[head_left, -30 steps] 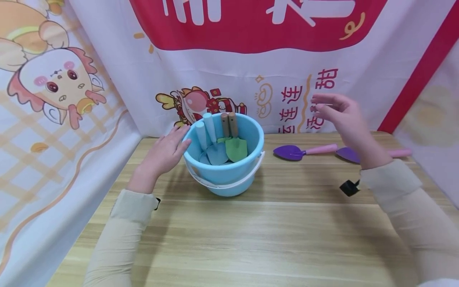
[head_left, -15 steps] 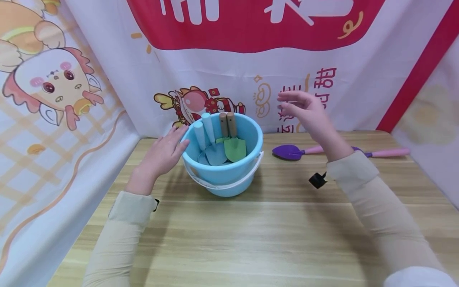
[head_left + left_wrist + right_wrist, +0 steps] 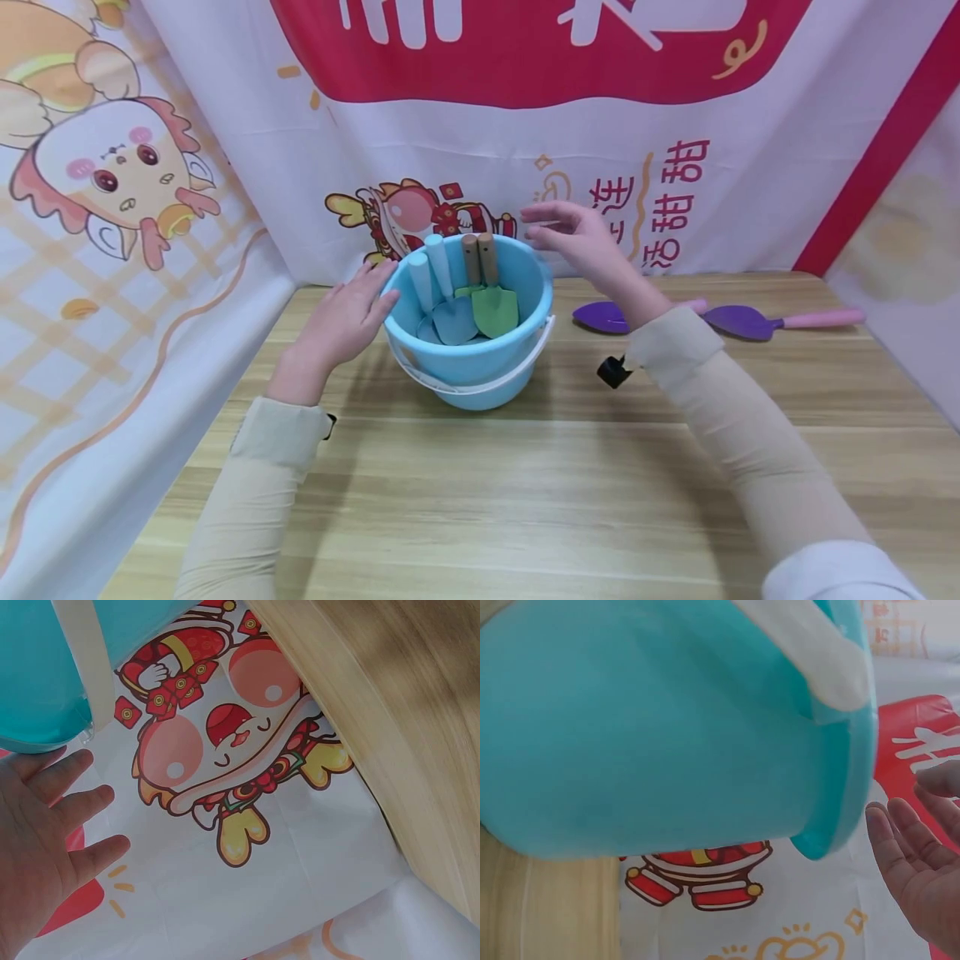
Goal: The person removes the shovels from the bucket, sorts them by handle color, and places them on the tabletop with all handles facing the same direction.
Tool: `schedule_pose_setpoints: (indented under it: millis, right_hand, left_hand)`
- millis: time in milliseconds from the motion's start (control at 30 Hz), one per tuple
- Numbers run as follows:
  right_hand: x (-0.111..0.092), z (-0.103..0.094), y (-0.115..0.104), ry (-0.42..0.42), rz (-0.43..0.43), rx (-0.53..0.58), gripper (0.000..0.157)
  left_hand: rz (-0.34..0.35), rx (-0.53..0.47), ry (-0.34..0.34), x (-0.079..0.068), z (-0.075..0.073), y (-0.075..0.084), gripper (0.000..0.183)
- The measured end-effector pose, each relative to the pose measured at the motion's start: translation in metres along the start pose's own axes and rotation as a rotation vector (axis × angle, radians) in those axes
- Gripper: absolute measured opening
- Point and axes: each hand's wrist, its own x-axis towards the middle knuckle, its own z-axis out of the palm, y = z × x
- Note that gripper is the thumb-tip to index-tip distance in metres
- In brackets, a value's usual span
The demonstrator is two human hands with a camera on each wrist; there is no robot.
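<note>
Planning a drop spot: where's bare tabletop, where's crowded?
Widest: wooden table in front of blue bucket, between both sleeves. Also right of the right sleeve, in front of purple trowels. Crowded: bucket mouth, with blue and green trowels inside, left hand at rim, right hand close by.

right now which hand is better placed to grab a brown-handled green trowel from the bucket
Probably the right hand: it holds nothing and is by the right of the bucket, nearer the green trowels. The left hand is opposite, with the blue trowels between.

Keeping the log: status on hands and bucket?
Left hand at bucket rim; right hand empty, near opposite rim. Bucket upright, trowels inside. Right arm partly hides one purple trowel.
</note>
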Motion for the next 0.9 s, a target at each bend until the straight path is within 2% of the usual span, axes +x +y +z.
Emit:
schedule_pose_setpoints:
  millis: [233, 333, 567, 900]
  right_hand:
    - [0.017, 0.017, 0.000, -0.038, 0.048, -0.056, 0.038]
    - [0.022, 0.022, 0.001, -0.043, 0.040, -0.068, 0.038]
    - [0.032, 0.033, 0.002, -0.069, 0.019, -0.190, 0.038]
    - [0.040, 0.046, -0.001, -0.078, 0.060, -0.350, 0.038]
  left_hand:
    - [-0.003, 0.000, 0.000, -0.001, -0.001, 0.001, 0.067]
    - [0.004, 0.000, 0.005, 0.000, 0.000, 0.001, 0.066]
    - [0.004, 0.002, 0.006, 0.000, -0.001, 0.002, 0.066]
    - [0.003, -0.002, 0.004, -0.001, -0.001, 0.003, 0.066]
